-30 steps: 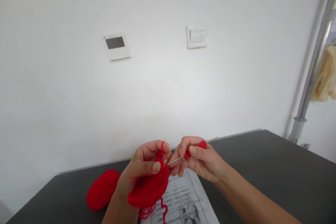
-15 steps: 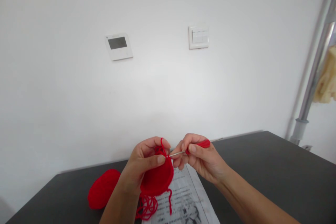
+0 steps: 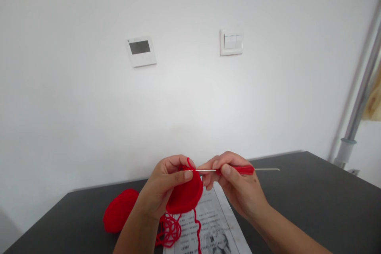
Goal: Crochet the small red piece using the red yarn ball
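Observation:
My left hand [image 3: 166, 180] pinches the upper edge of a round red crochet piece [image 3: 186, 195] between thumb and fingers, with a strand of red yarn over the index fingertip. In my right hand [image 3: 238, 182] is a crochet hook [image 3: 242, 170] with a red handle and metal ends, held nearly level. Its left tip meets the top edge of the piece by my left thumb; the exact stitch is too small to make out. A yarn tail [image 3: 198, 226] hangs from the piece over the printed sheet [image 3: 214, 206] below.
On the dark table [image 3: 80, 214], a red yarn ball [image 3: 119, 211] lies left of my left forearm, and loose yarn coils [image 3: 171, 230] lie partly on the sheet. Behind stands a white wall with a thermostat panel [image 3: 141, 51] and a light switch [image 3: 232, 42]. A metal pole [image 3: 361, 91] rises at right.
The hook has swung from a slant to nearly level, and its rear metal end now shows clearly. The view has shifted slightly, and the yarn tail hangs longer.

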`<state>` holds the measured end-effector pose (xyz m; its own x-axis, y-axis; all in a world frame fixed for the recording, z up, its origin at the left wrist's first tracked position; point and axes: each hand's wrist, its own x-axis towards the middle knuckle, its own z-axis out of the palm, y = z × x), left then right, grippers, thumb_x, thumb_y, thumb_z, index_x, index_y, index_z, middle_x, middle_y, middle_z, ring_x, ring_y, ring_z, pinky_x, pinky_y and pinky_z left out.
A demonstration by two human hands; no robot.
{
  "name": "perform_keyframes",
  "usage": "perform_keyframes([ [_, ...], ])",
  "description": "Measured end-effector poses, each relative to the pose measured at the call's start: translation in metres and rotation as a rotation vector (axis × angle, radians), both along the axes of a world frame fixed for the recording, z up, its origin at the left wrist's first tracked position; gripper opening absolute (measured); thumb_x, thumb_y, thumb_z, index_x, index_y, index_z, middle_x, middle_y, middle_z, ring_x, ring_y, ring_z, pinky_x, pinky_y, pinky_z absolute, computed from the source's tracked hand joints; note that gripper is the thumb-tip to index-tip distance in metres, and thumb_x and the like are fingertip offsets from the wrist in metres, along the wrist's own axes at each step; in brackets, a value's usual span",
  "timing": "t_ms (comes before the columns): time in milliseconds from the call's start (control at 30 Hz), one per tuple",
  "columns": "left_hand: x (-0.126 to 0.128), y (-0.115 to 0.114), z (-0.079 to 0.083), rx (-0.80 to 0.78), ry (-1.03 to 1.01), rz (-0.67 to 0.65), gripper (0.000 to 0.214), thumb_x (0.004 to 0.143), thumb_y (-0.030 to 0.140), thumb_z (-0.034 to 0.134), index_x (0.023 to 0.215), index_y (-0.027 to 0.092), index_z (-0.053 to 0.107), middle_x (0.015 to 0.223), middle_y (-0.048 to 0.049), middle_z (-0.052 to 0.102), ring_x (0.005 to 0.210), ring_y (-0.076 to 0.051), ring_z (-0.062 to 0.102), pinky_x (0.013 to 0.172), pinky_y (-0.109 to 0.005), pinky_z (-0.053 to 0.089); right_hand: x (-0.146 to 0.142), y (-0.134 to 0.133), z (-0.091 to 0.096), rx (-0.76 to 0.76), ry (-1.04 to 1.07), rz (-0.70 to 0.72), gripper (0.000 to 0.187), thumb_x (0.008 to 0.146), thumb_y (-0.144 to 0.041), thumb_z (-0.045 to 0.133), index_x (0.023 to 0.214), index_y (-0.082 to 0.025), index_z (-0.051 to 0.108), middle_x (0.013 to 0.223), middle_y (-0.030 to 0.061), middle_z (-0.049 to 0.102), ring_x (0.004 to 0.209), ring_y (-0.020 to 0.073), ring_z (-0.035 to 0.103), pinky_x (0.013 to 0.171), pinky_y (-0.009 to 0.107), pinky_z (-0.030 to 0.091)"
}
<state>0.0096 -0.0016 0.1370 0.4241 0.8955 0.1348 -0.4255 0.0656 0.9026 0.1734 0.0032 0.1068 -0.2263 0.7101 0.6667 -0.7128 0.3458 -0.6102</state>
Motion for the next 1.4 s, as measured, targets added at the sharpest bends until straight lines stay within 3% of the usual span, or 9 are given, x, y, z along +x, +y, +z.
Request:
perform_keyframes([
  [67,-0.001,0.003,-0.002,-0.022,0.006,0.026,0.016,0.061,0.019,0.081,0.07,0.013,0.069,0.06,-0.0033,0.07,0.053,-0.011,0.06,0.052,-0.019,0.044,0.006,-0.002,0.001,0.203,-0.102,-0.214,0.008,0.088,-0.024,0.061,0.091,-0.022,0.068,0.092,0.0047,0.074,0.071,0.0147,0.069,0.063,0.028,0.058],
  [133,-0.002,0.004,-0.004,-0.039,0.018,0.046,0.017,0.059,0.018,0.082,0.069,0.013,0.07,0.06,-0.0031,0.07,0.051,-0.01,0.06,0.051,-0.018,0.043,0.014,-0.002,0.004,0.492,-0.305,-0.487,0.012,0.088,-0.019,0.06,0.097,-0.022,0.069,0.099,0.0085,0.072,0.079,0.016,0.069,0.07,0.03,0.058],
  [200,-0.001,0.005,-0.004,-0.047,0.029,0.052,0.017,0.059,0.017,0.082,0.07,0.013,0.07,0.061,-0.0031,0.07,0.051,-0.01,0.06,0.051,-0.017,0.044,0.02,-0.001,0.008,0.793,-0.452,-0.653,0.017,0.088,-0.014,0.059,0.103,-0.018,0.066,0.101,0.0119,0.071,0.089,0.0178,0.068,0.074,0.03,0.058],
  [267,0.0,0.004,-0.004,-0.057,0.04,0.046,0.018,0.059,0.017,0.082,0.072,0.013,0.07,0.063,-0.0033,0.07,0.054,-0.012,0.063,0.053,-0.019,0.047,0.023,0.002,0.012,0.97,-0.502,-0.794,0.018,0.088,-0.015,0.058,0.105,-0.016,0.064,0.103,0.0146,0.07,0.093,0.0192,0.066,0.077,0.032,0.057],
  [367,0.0,0.003,-0.002,-0.074,0.055,0.047,0.017,0.06,0.015,0.081,0.075,0.014,0.071,0.066,-0.0034,0.071,0.057,-0.012,0.064,0.055,-0.02,0.048,0.023,0.007,0.013,1.098,-0.527,-0.892,0.018,0.09,-0.018,0.055,0.107,-0.014,0.061,0.104,0.016,0.07,0.098,0.021,0.065,0.08,0.036,0.057],
  [633,0.004,0.0,0.001,-0.005,0.161,0.132,0.027,0.061,0.019,0.081,0.088,0.016,0.075,0.074,-0.0052,0.074,0.069,-0.015,0.066,0.068,-0.023,0.05,0.019,0.009,0.012,1.056,-0.53,-0.851,0.014,0.09,-0.016,0.054,0.101,-0.013,0.062,0.098,0.0142,0.071,0.091,0.0188,0.065,0.078,0.033,0.057],
  [933,0.008,-0.002,0.0,0.101,0.181,0.259,0.027,0.058,0.019,0.083,0.084,0.018,0.076,0.072,-0.0031,0.075,0.065,-0.014,0.065,0.063,-0.022,0.05,0.019,0.008,0.009,0.964,-0.518,-0.789,0.016,0.09,-0.014,0.054,0.105,-0.017,0.061,0.097,0.0093,0.071,0.086,0.0162,0.064,0.075,0.031,0.055],
  [1133,0.014,-0.005,-0.001,0.131,0.224,0.394,0.03,0.06,0.018,0.081,0.09,0.018,0.075,0.068,-0.0023,0.073,0.062,-0.015,0.063,0.061,-0.024,0.049,0.018,0.009,0.004,0.922,-0.494,-0.821,0.018,0.089,-0.011,0.054,0.105,-0.017,0.061,0.098,0.0096,0.07,0.087,0.0172,0.064,0.075,0.032,0.054],
  [1400,0.016,-0.002,-0.003,0.384,0.368,0.563,0.015,0.071,0.021,0.074,0.085,0.022,0.077,0.081,-0.0017,0.073,0.081,-0.018,0.064,0.072,-0.023,0.049,0.012,0.008,0.0,0.868,-0.495,-0.925,0.016,0.088,-0.009,0.052,0.102,-0.016,0.059,0.105,0.012,0.066,0.092,0.0182,0.061,0.079,0.032,0.054],
])
